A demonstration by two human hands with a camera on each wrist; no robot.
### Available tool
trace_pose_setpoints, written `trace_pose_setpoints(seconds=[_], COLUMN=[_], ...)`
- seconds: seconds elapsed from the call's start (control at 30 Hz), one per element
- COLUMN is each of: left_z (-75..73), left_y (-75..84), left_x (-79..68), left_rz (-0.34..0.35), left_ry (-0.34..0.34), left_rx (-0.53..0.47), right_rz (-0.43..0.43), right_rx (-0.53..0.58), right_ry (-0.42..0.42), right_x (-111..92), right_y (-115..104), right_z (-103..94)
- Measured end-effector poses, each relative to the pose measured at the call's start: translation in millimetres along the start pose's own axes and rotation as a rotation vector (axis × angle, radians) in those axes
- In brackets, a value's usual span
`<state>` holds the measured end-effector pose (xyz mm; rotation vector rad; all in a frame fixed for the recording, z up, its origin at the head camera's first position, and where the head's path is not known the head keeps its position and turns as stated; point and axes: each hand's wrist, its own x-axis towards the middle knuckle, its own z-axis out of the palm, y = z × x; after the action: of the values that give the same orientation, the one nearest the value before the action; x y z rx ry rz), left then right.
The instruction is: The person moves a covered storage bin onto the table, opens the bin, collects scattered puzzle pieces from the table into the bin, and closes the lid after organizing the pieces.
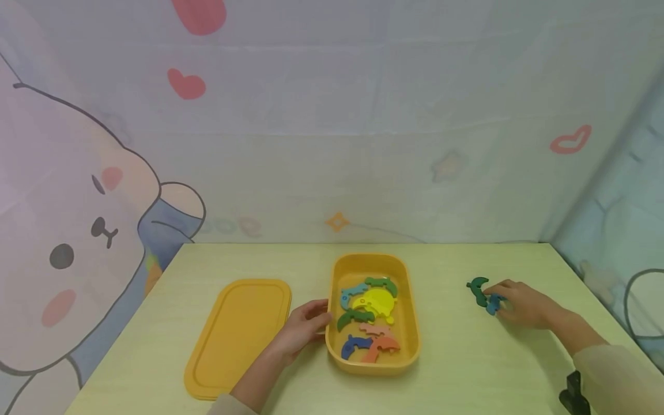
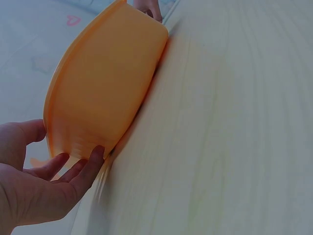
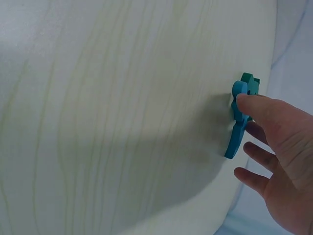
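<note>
My left hand [image 1: 305, 327] is at the left wall of a deep yellow plastic box [image 1: 412, 323]. In the left wrist view its thumb meets the box's rim and its fingertips touch the wall [image 2: 98, 93]. Inside lie several flat animal-shaped pieces, among them a yellow turtle-like one [image 1: 381, 301], a dark blue one [image 1: 354, 344] and an orange one [image 1: 383, 347]. Over on the right, my right hand [image 1: 524, 305] pinches a blue shaped piece [image 3: 238, 129]. A dark green curved piece [image 1: 478, 291] lies right beside it, partly hidden in the right wrist view.
A yellow lid [image 1: 238, 337] lies flat on the light wooden table [image 1: 446, 351], left of the box. Behind the table hangs a printed cloth [image 1: 394, 115]. A black object [image 1: 574, 395] shows by the right sleeve.
</note>
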<state>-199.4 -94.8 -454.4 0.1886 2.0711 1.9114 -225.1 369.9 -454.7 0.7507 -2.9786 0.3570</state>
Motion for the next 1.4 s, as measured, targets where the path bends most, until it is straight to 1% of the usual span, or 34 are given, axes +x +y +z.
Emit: trace_pose_setpoints(seconds=[0.3,0.57,0.87,1.17,1.4], left_z=[0.3,-0.3,0.6,0.7,0.3], left_y=[0.7,0.7,1.1,0.7,0.6], left_x=[0.1,-0.1,-2.7,-1.9,-0.7], left_rz=[0.008,0.009,0.006,-0.002,0.000], left_ry=[-0.005,-0.010,-0.003,0.002,-0.001], left_rx=[-0.008,0.011,0.018,0.014,0.007], right_rz=[-0.006,-0.045,-0.050,-0.010,0.021], right_rx=[-0.028,-0.048,-0.065,-0.070,-0.061], right_ry=[0.015,0.066,0.121,0.113,0.083], right_x=[0.1,-0.6,-1.3,-2.8,-3.4], right_y=[4.2,6.9,7.9,5.7,5.4], right_z=[4.2,7.4,13.6,15.1,14.9])
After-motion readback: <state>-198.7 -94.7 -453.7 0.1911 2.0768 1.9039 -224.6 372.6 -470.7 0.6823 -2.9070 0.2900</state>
